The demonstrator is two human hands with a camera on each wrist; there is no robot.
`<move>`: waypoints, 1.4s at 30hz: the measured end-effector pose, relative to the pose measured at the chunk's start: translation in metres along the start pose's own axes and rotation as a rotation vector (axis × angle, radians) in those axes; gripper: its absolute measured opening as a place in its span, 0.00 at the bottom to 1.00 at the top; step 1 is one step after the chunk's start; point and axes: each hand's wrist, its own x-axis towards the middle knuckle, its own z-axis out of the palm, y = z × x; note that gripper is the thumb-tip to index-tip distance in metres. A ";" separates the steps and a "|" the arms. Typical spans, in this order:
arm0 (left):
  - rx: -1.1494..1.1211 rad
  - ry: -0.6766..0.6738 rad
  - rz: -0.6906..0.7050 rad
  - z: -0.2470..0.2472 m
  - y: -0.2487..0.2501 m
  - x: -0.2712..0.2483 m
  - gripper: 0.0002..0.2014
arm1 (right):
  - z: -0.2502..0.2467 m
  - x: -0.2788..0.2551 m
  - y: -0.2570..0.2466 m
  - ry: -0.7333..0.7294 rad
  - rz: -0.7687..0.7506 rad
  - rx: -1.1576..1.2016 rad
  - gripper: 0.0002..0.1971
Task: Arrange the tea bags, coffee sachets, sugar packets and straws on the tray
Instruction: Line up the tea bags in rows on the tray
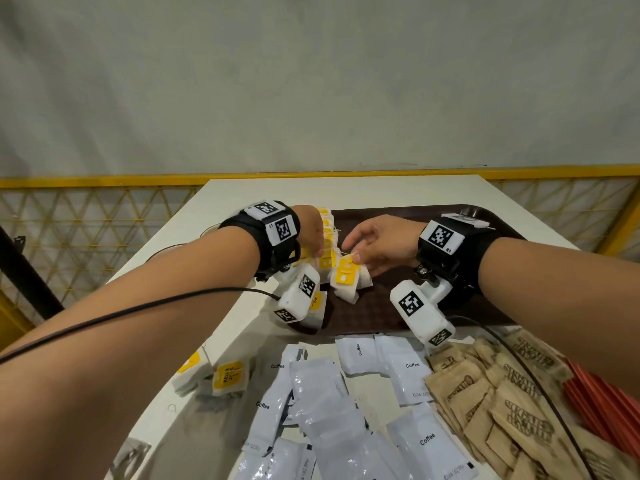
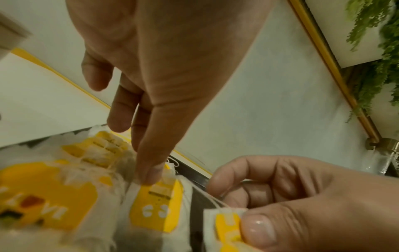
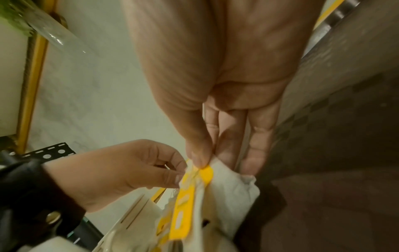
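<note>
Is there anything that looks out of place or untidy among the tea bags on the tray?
Yes. The tea bag that the right hand pinches lies askew on the tray, apart from the row at the left edge. Another tea bag overhangs the tray's near left corner.

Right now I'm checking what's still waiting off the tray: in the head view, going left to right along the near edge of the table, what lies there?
Tea bags → coffee sachets → sugar packets → red straws.
</note>
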 end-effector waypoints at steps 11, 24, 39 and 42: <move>-0.096 0.016 -0.007 -0.001 -0.008 -0.004 0.14 | 0.020 0.001 -0.011 0.054 -0.001 0.127 0.13; -0.167 0.068 -0.053 0.002 -0.011 -0.014 0.17 | 0.029 -0.007 -0.014 0.265 0.071 0.104 0.09; -0.103 0.007 -0.065 0.009 -0.002 -0.024 0.19 | 0.040 -0.022 -0.008 0.122 0.059 -0.049 0.17; -0.137 0.028 -0.050 0.007 -0.003 -0.024 0.18 | 0.042 -0.020 -0.009 0.123 0.058 -0.010 0.17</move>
